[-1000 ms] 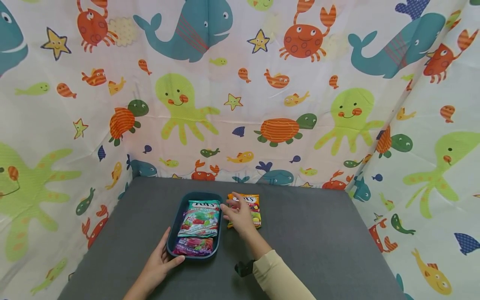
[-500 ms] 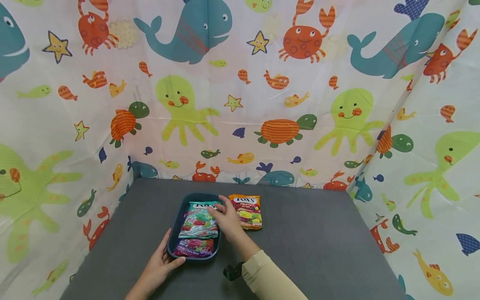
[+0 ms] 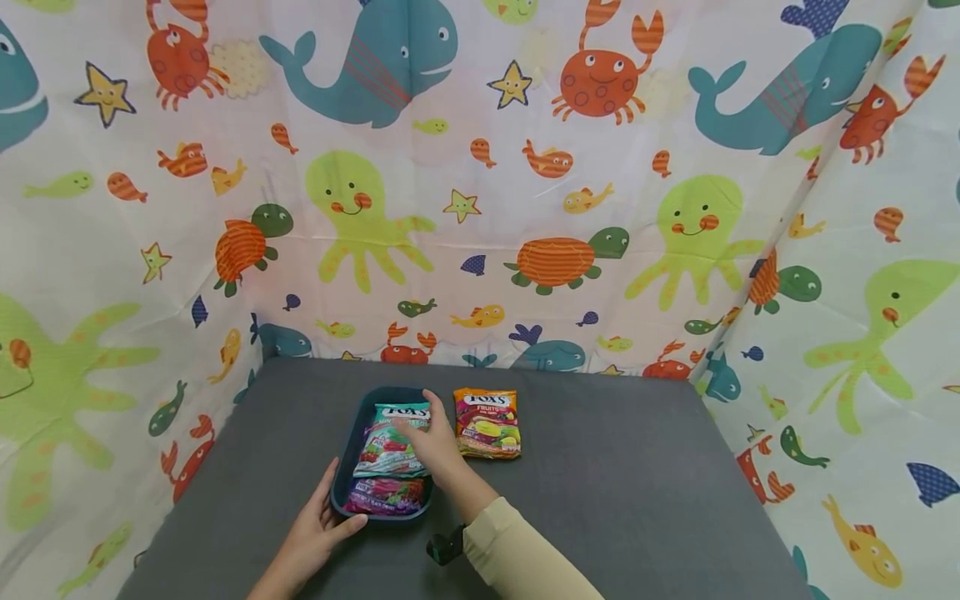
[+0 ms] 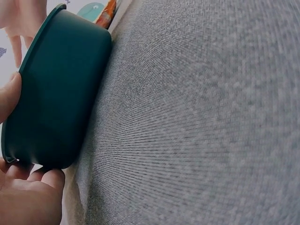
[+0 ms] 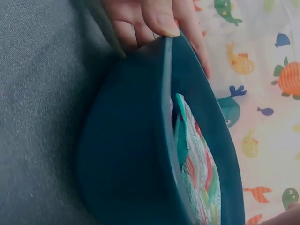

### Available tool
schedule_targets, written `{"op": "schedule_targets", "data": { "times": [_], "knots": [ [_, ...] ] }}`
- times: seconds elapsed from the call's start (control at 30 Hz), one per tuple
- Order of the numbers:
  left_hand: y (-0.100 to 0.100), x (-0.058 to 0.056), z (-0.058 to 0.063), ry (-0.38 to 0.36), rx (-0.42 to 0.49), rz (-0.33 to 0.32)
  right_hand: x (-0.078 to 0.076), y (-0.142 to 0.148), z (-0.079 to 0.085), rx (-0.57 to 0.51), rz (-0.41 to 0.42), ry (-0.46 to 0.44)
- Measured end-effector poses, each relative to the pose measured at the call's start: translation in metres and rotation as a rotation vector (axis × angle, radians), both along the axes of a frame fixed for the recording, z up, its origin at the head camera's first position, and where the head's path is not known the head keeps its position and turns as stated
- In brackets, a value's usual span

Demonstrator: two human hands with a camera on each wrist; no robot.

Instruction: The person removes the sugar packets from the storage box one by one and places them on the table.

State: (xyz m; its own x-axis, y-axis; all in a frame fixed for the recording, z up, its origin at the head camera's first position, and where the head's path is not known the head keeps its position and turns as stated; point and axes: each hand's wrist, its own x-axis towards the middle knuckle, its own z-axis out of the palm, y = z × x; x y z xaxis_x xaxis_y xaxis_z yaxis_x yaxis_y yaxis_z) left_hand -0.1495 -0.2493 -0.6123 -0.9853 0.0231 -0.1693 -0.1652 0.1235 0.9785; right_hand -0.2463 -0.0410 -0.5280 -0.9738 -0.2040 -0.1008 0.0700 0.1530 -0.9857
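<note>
A dark teal plastic container [image 3: 343,467] stands on the grey table, holding a mint-green Fox's candy bag [image 3: 378,454] on top of a purple candy bag [image 3: 386,497]. My left hand [image 3: 311,527] grips its near-left corner; in the right wrist view the thumb [image 5: 160,21] lies on the rim with fingers against the outside wall. Over the container's right side, my right hand [image 3: 438,448] hovers at the green bag with loose fingers, partly covering it. Whether the fingertips touch the bag is unclear. An orange Fox's Fruits bag [image 3: 487,423] lies to the container's right.
The grey cloth-covered table [image 3: 615,483] extends right of the bags. A white curtain [image 3: 480,183] printed with sea animals hangs behind and along both sides. A small dark device [image 3: 446,547] sits at the right wrist, by the beige sleeve [image 3: 525,554].
My right hand has moved left from over the orange bag to above the green bag in the container, uncovering the orange bag. The left hand has stayed on the container's corner.
</note>
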Motion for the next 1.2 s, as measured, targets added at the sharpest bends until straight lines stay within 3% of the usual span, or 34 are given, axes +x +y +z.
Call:
{"op": "schedule_targets", "data": {
  "times": [0.27, 0.47, 0.73, 1.2],
  "knots": [
    [0.002, 0.001, 0.0, -0.003, 0.002, 0.008, -0.001, -0.014, -0.008, 0.006, -0.021, -0.018],
    [0.002, 0.001, 0.0, -0.006, -0.011, 0.012, -0.001, -0.018, -0.01, -0.016, -0.09, -0.035],
    [0.002, 0.0, 0.0, -0.005, -0.027, 0.013, -0.004, -0.015, -0.01, -0.024, -0.188, -0.123],
    [0.002, 0.001, -0.001, -0.023, -0.007, -0.003, -0.002, -0.014, -0.011, 0.112, -0.091, -0.09]
  ]
}}
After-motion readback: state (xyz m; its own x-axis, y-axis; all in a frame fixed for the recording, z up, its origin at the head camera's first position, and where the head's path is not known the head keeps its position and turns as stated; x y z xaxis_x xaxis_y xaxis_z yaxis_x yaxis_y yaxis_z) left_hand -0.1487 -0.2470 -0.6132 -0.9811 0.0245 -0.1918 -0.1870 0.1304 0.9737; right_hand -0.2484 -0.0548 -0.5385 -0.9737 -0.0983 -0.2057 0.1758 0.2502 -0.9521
